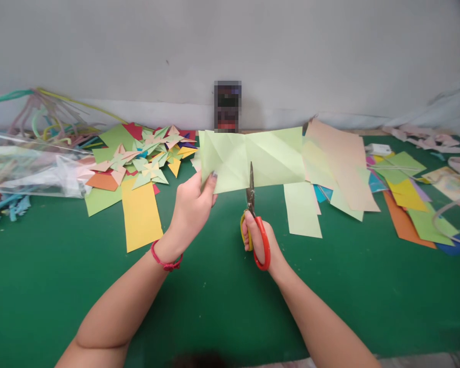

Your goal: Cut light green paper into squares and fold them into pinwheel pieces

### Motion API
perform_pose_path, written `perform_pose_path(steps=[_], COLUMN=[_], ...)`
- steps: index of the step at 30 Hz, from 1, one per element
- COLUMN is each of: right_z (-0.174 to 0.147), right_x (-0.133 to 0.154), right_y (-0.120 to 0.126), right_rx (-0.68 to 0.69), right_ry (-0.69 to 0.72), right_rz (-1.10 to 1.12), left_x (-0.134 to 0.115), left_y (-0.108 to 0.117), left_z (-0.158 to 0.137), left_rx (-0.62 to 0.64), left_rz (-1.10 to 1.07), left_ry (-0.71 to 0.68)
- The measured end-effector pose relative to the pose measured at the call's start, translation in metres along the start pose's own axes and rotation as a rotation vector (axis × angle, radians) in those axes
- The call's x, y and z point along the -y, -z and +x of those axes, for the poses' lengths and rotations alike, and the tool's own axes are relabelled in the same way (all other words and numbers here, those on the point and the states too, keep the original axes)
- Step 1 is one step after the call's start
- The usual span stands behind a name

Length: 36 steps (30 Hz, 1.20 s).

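Observation:
My left hand (197,204) pinches the left end of a creased, light green sheet of paper (274,158), thumb in front and the other fingers mostly behind it. The sheet is held up above the table, and fold lines run across it. My right hand (258,235) is wrapped round the handles of a pair of scissors (250,191), one loop red and the other yellow. Their dark blades point upward at the sheet's middle, by the vertical crease, overlapping its lower edge. The blades look nearly closed; whether paper lies between them I cannot tell.
Folded paper stars (153,153) are heaped at the left, above a yellow paper strip (141,214). A clear plastic bag (42,171) lies further left. Coloured sheets (410,199) are spread at the right on the green table (214,317). A pixelated upright object (227,105) stands against the wall.

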State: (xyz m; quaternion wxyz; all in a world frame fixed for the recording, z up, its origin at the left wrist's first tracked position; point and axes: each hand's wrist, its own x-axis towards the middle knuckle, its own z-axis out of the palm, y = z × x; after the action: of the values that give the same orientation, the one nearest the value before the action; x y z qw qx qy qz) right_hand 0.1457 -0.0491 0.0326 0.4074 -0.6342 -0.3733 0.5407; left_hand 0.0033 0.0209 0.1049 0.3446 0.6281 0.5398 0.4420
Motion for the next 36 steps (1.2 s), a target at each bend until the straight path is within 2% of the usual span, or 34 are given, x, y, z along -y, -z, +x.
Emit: perform_pose_path(steps=[11, 16, 25, 30, 32, 36], right_z=[-0.001, 0.001, 0.022, 0.02, 0.017, 0.013], right_x=[0.002, -0.001, -0.015, -0.012, -0.008, 0.0], right_y=[0.001, 0.003, 0.008, 0.017, 0.02, 0.021], right_rx=[-0.04, -0.039, 0.211, 0.358, 0.397, 0.387], right_ry=[-0.036, -0.025, 0.193, 0.38, 0.403, 0.382], right_rz=[-0.041, -0.008, 0.144, -0.015, -0.076, -0.11], left_x=[0.001, 0.0, -0.009, -0.015, -0.019, -0.027], left_y=[0.001, 0.003, 0.025, 0.037, 0.041, 0.048], left_z=[0.002, 0.003, 0.009, 0.01, 0.009, 0.006], left_rx=[0.004, 0.019, 0.24, 0.355, 0.398, 0.495], left_rz=[-0.02, 0.004, 0.069, 0.109, 0.14, 0.221], left_ry=[0.003, 0.047, 0.063, 0.102, 0.121, 0.141])
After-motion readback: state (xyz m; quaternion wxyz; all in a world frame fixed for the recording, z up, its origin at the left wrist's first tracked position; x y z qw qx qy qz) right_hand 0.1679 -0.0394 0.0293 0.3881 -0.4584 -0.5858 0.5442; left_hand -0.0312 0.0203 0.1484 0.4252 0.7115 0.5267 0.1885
